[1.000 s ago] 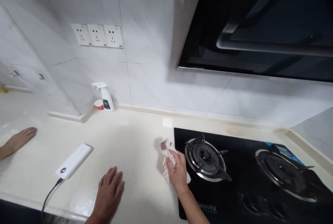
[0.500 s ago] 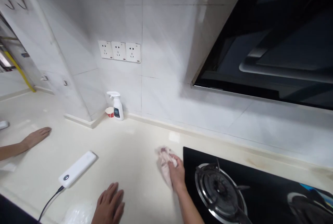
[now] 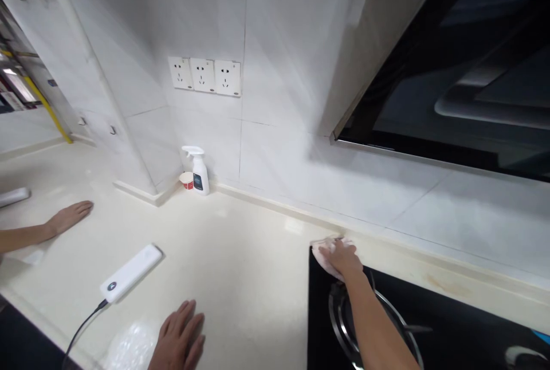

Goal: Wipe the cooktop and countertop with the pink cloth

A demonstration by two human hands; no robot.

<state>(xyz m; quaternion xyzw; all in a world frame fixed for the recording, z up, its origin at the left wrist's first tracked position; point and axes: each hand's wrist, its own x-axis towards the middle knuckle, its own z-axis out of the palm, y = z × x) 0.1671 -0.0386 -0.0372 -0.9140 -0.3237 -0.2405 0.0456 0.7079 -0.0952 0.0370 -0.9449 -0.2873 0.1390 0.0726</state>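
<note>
Presently, your R hand point(image 3: 344, 259) is clamped on the pale pink cloth point(image 3: 323, 255) at the rear L corner of the black hob point(image 3: 455, 318). Your L hand point(image 3: 177, 337) rests palm-down on the counter point(image 3: 253, 284), fingers slightly apart, w/ white device point(image 3: 133, 272) nearby. Co-worker's hand point(image 3: 71, 217), far L, same surface.

We see a pale pink-white, soft fabric cloth point(image 3: 321, 260), crumpled and bunched under the fingers of our right hand point(image 3: 344, 258). It covers the back left corner of the flat, glossy black hob point(image 3: 451, 313) and reaches onto the smooth, cream-coloured countertop point(image 3: 244, 278) behind. We see the hob set into that countertop, which spreads broad and shiny around our left hand point(image 3: 177, 338), its fingers extended.
</note>
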